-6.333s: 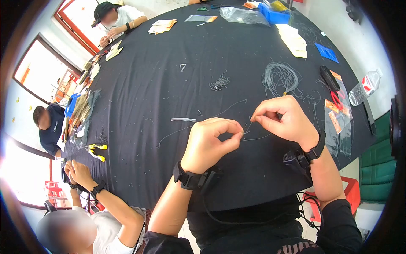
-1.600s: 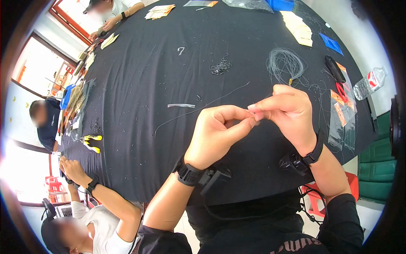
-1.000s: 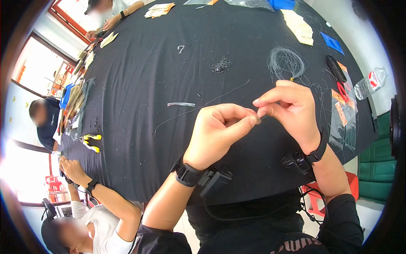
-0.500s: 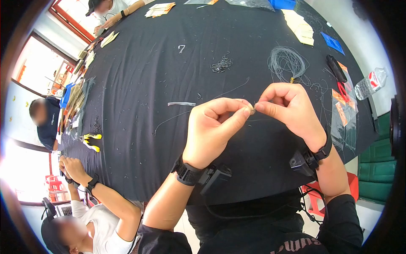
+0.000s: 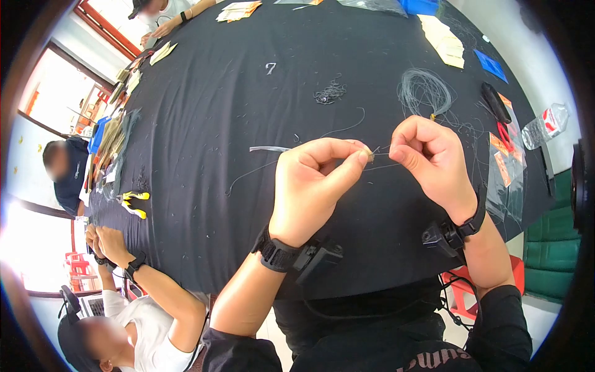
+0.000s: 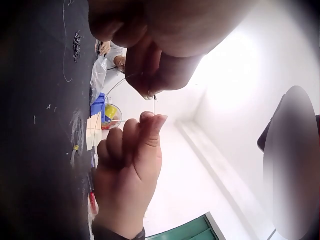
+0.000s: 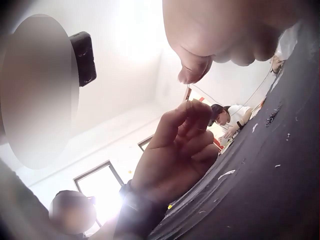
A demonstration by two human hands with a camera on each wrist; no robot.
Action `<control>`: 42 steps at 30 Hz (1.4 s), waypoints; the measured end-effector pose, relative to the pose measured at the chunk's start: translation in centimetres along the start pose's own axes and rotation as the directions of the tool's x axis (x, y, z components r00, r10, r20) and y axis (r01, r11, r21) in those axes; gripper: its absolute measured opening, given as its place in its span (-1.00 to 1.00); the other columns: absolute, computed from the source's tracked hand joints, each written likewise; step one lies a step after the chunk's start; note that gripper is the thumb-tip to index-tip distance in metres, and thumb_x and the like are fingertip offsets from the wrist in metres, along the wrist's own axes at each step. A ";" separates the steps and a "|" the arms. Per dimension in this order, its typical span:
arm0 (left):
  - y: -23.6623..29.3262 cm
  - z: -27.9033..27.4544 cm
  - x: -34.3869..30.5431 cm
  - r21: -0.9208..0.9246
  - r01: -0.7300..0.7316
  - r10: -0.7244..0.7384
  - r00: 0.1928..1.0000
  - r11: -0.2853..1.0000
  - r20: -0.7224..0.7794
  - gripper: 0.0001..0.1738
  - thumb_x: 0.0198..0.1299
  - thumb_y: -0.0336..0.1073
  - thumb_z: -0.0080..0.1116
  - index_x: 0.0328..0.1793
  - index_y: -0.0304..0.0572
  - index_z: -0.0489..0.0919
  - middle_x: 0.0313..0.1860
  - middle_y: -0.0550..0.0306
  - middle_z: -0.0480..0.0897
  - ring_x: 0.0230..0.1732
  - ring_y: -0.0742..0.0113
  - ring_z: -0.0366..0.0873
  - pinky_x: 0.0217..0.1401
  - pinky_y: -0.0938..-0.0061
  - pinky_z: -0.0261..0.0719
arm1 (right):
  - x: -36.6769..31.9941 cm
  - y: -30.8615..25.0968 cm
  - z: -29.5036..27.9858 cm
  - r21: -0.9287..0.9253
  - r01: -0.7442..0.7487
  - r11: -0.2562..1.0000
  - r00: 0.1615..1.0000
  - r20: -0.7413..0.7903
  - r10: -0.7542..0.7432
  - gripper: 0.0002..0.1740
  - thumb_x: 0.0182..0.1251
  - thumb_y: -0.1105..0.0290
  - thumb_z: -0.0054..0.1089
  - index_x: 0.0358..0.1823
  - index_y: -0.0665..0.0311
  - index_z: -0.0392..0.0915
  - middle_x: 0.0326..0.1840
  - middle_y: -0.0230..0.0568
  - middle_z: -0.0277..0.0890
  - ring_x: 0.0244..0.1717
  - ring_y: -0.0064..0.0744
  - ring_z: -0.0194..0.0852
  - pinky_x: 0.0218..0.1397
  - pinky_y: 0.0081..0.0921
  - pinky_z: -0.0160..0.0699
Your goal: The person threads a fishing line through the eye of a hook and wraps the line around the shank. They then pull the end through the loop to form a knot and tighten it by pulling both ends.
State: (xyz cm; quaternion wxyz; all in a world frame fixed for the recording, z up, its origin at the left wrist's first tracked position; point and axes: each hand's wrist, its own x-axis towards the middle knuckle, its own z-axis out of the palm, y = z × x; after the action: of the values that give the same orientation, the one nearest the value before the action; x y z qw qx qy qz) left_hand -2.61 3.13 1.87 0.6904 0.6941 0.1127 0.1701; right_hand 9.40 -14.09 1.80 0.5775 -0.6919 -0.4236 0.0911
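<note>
- We see both hands raised just above the black table [image 5: 204, 111], close together but not touching. The left hand [image 5: 310, 186] pinches a small pale piece [image 5: 370, 156] between thumb and forefinger. The right hand [image 5: 434, 158], at 3 o'clock from it, has its fingers curled and pinches a thin grey strand [image 5: 383, 154] that spans the short gap between them.
- The strand is very fine, so we judge it could slide out of the right fingertips under any pull. It would then drop onto the dark cloth, where a loose strand [image 5: 253, 177] already lies at 8 o'clock of the left hand, and the two would be hard to tell apart.
- The pale piece is tiny. If the left thumb eases, it could fall among the light specks on the cloth and be lost.
- A sharp tug with the hands this near each other could kink or snap the strand at the pinch.
- A wire coil [image 5: 424, 93] lies at 12 o'clock of the right hand. We cannot tell whether the held strand runs to it; if it does, a snag there could jerk the strand from the fingers.
- The wrist views are backlit, so we cannot tell whether the strand passes through the piece. Misjudging that would undo the grip.
</note>
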 end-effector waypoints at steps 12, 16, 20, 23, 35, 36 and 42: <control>-0.2 -0.4 0.2 -0.318 0.233 -0.194 0.970 0.919 0.149 -0.84 0.32 -0.37 0.29 -0.13 -0.34 0.72 -0.30 0.23 0.72 -0.44 0.64 0.41 -0.33 0.66 0.36 | 0.0 0.2 0.3 -0.122 0.054 0.991 0.998 0.028 -0.051 -0.90 0.30 0.48 0.40 -0.30 0.25 0.61 -0.69 -0.59 0.24 -0.64 -0.83 0.04 -0.54 -0.69 0.02; -0.9 -0.8 0.4 -0.388 0.379 -0.281 0.916 0.840 0.287 -0.82 0.32 -0.31 0.28 -0.13 -0.31 0.71 -0.39 0.36 0.64 -0.53 0.69 0.18 -0.46 0.65 0.15 | 0.2 -0.1 -0.1 -0.175 0.064 0.982 0.998 0.005 -0.064 -0.90 0.29 0.48 0.41 -0.30 0.24 0.61 -0.70 -0.58 0.27 -0.66 -0.82 0.05 -0.56 -0.68 0.00; -0.4 -0.7 0.2 -0.332 0.387 -0.298 0.910 0.860 0.288 -0.82 0.32 -0.32 0.29 -0.13 -0.31 0.71 -0.38 0.36 0.64 -0.52 0.69 0.21 -0.46 0.66 0.16 | 0.2 0.0 0.3 -0.173 0.113 0.978 0.988 -0.081 -0.128 -0.89 0.28 0.46 0.42 -0.30 0.23 0.61 -0.68 -0.57 0.30 -0.67 -0.81 0.07 -0.56 -0.68 0.02; -0.2 -0.6 0.1 -0.284 0.358 -0.297 0.925 0.890 0.237 -0.83 0.31 -0.33 0.30 -0.13 -0.30 0.72 -0.35 0.33 0.67 -0.50 0.70 0.25 -0.45 0.67 0.19 | 0.1 0.1 0.3 -0.160 0.171 0.972 0.977 -0.102 -0.188 -0.88 0.27 0.45 0.43 -0.31 0.22 0.60 -0.67 -0.56 0.30 -0.68 -0.80 0.08 -0.57 -0.67 0.03; -0.4 -0.6 0.1 -0.323 0.291 -0.247 0.954 0.901 0.169 -0.85 0.29 -0.34 0.32 -0.14 -0.29 0.73 -0.26 0.24 0.74 -0.46 0.69 0.34 -0.39 0.71 0.27 | 0.2 0.5 -0.1 -0.142 0.085 0.986 0.995 -0.034 -0.090 -0.89 0.28 0.45 0.39 -0.30 0.21 0.59 -0.70 -0.61 0.24 -0.66 -0.83 0.05 -0.55 -0.71 0.00; -0.4 -0.5 0.1 -0.313 0.292 -0.247 0.953 0.904 0.174 -0.84 0.29 -0.33 0.33 -0.14 -0.29 0.73 -0.27 0.24 0.74 -0.46 0.69 0.34 -0.39 0.71 0.28 | 0.3 0.5 0.1 -0.104 0.048 0.993 0.997 -0.060 -0.054 -0.89 0.29 0.44 0.39 -0.29 0.21 0.59 -0.70 -0.62 0.25 -0.65 -0.84 0.06 -0.55 -0.71 0.00; -0.4 0.0 0.1 -0.195 0.251 -0.234 0.966 0.948 0.107 -0.84 0.28 -0.32 0.34 -0.17 -0.30 0.75 -0.34 0.28 0.73 -0.47 0.71 0.35 -0.39 0.72 0.27 | 0.1 0.3 0.2 -0.004 0.070 0.998 0.994 -0.084 -0.070 -0.88 0.30 0.43 0.38 -0.29 0.21 0.57 -0.68 -0.63 0.25 -0.62 -0.85 0.09 -0.52 -0.73 0.02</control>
State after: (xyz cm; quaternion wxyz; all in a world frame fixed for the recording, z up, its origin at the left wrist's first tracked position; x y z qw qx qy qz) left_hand -2.53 3.16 1.43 0.7784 0.6060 0.1503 0.0660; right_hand 9.49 -13.87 1.54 0.5972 -0.6803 -0.4230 0.0414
